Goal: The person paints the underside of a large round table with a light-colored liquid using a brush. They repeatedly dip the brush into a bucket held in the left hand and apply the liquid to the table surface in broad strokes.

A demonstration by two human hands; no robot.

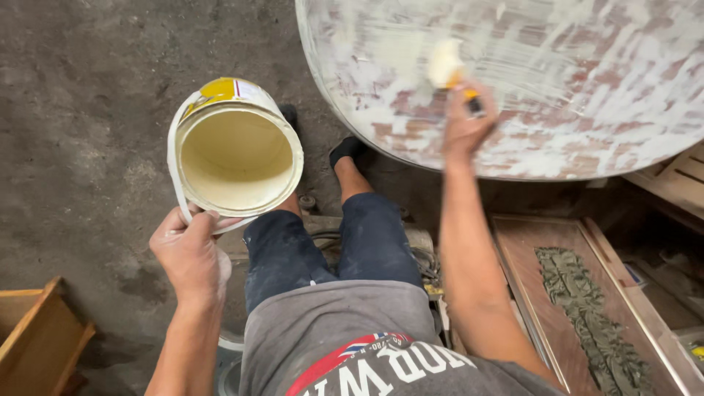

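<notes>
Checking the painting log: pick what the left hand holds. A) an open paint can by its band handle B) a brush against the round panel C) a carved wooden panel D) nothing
A: the left hand grips the white band handle of the open paint can, while the right hand holds the brush to the round panel.

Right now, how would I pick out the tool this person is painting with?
Find the big round panel, streaked white over reddish wood, at top right. On its left part the right hand presses a small brush. Its cream-loaded head and yellow handle distinguish it from the paint can.
</notes>
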